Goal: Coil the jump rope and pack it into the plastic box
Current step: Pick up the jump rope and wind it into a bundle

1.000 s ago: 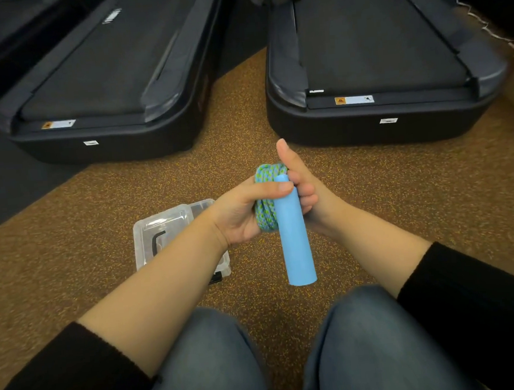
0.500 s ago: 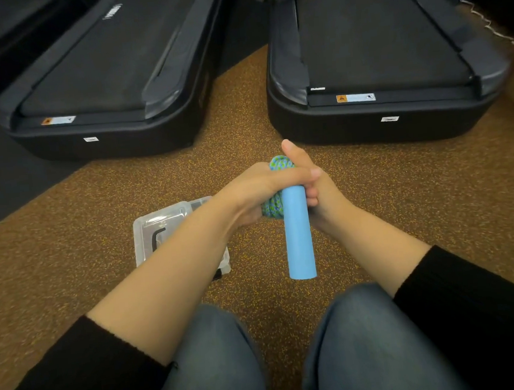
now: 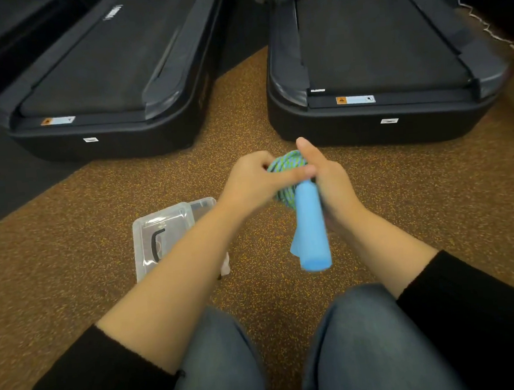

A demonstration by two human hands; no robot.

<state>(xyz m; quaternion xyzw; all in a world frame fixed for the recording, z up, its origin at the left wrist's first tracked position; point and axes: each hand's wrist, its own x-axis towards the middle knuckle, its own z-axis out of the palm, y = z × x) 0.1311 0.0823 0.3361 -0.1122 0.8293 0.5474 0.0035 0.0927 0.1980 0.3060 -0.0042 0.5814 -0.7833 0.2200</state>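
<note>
Nearest the camera are two knees in blue jeans (image 3: 366,346), with a black sleeve (image 3: 480,309) on each forearm pushed back above the wrist. Both forearms reach forward over a brown speckled floor (image 3: 68,240) and meet in the middle of the view. The right hand (image 3: 332,186) is wrapped around the top of a light blue handle (image 3: 311,230) that hangs downward; a second blue edge shows just beside its lower end, which may be the other handle, though motion blur makes that hard to tell. The right thumb points up and away while the other fingers, hidden behind the handle, appear curled around it. The left hand (image 3: 251,180) comes across from the left, its fingers bent and pressed together onto the coiled blue-green rope (image 3: 287,164), with one finger laid across to touch the right hand. The rope is bunched in loops between the two hands, held above the floor and touching the top of the handle. To the left and below the left forearm, the clear plastic box (image 3: 160,233) sits on the floor, partly covered by that arm, with a dark curved piece visible inside; the jump rope is well clear of it. Farther off, two black treadmill decks (image 3: 377,62) lie side by side with a strip of floor between them.
</note>
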